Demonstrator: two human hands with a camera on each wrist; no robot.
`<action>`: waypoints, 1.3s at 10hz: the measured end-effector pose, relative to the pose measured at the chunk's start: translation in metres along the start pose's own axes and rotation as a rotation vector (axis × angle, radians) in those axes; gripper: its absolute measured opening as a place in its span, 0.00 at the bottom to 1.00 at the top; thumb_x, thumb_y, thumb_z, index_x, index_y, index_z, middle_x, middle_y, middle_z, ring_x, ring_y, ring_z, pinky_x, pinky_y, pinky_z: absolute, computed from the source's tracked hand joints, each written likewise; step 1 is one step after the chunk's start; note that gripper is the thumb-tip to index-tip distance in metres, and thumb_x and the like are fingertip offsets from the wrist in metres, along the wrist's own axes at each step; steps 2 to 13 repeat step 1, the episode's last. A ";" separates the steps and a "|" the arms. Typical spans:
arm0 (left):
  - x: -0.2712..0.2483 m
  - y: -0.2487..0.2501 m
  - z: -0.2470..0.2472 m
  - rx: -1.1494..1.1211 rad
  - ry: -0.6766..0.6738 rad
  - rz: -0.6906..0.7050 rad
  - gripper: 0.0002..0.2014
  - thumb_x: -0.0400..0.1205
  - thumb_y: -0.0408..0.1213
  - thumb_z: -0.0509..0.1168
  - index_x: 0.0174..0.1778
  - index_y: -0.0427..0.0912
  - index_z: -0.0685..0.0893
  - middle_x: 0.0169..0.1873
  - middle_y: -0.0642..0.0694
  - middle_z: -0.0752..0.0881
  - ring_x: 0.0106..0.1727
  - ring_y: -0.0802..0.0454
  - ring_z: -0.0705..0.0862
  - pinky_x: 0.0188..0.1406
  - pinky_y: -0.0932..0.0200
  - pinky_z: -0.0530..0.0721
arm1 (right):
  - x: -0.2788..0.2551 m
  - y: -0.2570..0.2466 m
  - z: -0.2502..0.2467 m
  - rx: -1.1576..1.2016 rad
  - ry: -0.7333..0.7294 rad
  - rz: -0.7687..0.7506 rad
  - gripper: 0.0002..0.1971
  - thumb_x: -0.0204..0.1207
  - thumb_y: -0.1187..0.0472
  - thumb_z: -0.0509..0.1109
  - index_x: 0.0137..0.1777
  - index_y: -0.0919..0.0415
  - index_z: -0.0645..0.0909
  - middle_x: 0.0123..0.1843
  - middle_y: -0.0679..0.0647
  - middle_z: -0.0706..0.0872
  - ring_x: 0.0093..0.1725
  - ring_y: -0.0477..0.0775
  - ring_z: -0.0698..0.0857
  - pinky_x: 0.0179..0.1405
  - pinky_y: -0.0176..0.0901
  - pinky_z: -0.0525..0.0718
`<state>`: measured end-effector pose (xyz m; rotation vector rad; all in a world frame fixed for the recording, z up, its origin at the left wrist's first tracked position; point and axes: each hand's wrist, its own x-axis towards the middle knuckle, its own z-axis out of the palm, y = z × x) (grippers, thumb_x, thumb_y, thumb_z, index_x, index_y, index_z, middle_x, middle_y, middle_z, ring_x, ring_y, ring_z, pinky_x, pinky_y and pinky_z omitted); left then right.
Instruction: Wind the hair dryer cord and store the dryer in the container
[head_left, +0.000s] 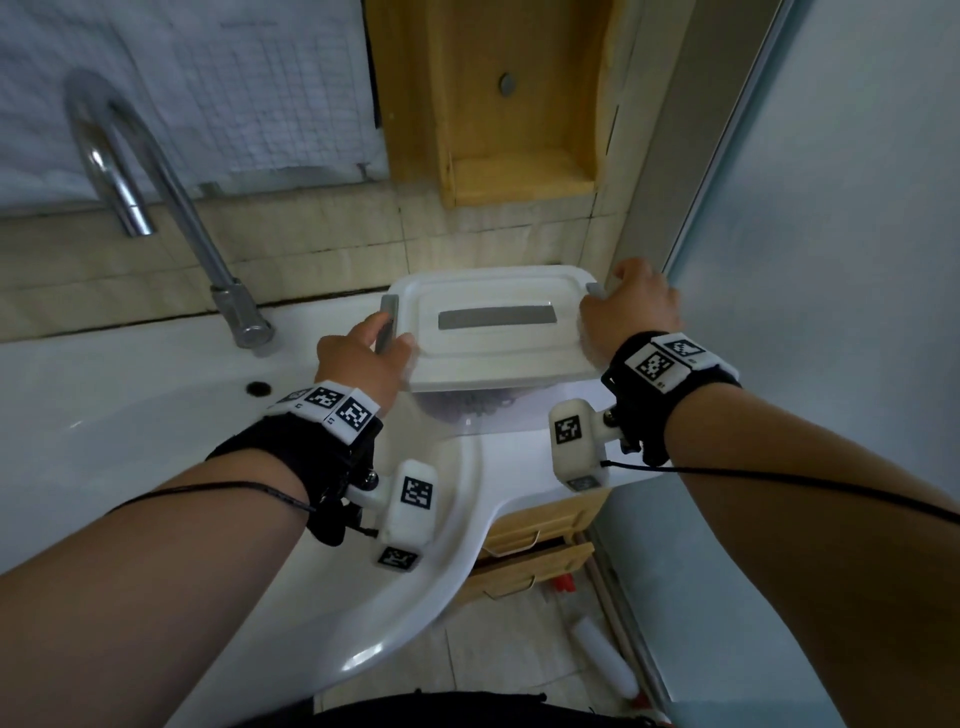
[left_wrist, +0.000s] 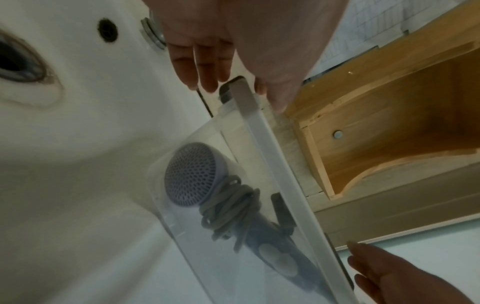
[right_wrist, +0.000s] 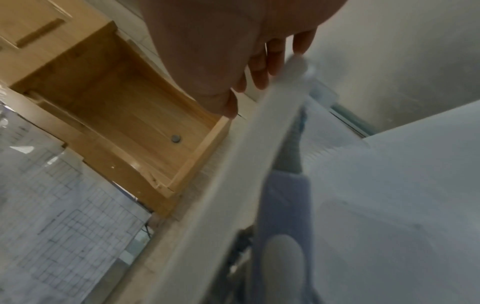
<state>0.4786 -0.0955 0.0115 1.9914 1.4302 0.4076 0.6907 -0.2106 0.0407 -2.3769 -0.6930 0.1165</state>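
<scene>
Both hands (head_left: 363, 358) (head_left: 631, 312) hold lid (head_left: 493, 353) over dryer (left_wrist: 192, 174), apparently unlatched.

The clear plastic container (left_wrist: 197, 236) sits on the white sink counter, its white lid (head_left: 493, 327) with a grey strip laid over the top. Inside lies the hair dryer (left_wrist: 192, 174), grey perforated grille facing out, with its grey cord (left_wrist: 231, 207) wound around the handle.
</scene>
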 end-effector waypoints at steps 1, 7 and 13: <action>-0.003 0.007 -0.012 -0.062 0.045 -0.027 0.28 0.81 0.58 0.52 0.76 0.54 0.68 0.73 0.33 0.68 0.66 0.36 0.76 0.66 0.50 0.73 | 0.002 -0.011 -0.013 0.056 -0.001 -0.014 0.25 0.72 0.56 0.62 0.70 0.56 0.70 0.71 0.57 0.76 0.70 0.63 0.71 0.70 0.57 0.71; -0.003 0.007 -0.012 -0.062 0.045 -0.027 0.28 0.81 0.58 0.52 0.76 0.54 0.68 0.73 0.33 0.68 0.66 0.36 0.76 0.66 0.50 0.73 | 0.002 -0.011 -0.013 0.056 -0.001 -0.014 0.25 0.72 0.56 0.62 0.70 0.56 0.70 0.71 0.57 0.76 0.70 0.63 0.71 0.70 0.57 0.71; -0.003 0.007 -0.012 -0.062 0.045 -0.027 0.28 0.81 0.58 0.52 0.76 0.54 0.68 0.73 0.33 0.68 0.66 0.36 0.76 0.66 0.50 0.73 | 0.002 -0.011 -0.013 0.056 -0.001 -0.014 0.25 0.72 0.56 0.62 0.70 0.56 0.70 0.71 0.57 0.76 0.70 0.63 0.71 0.70 0.57 0.71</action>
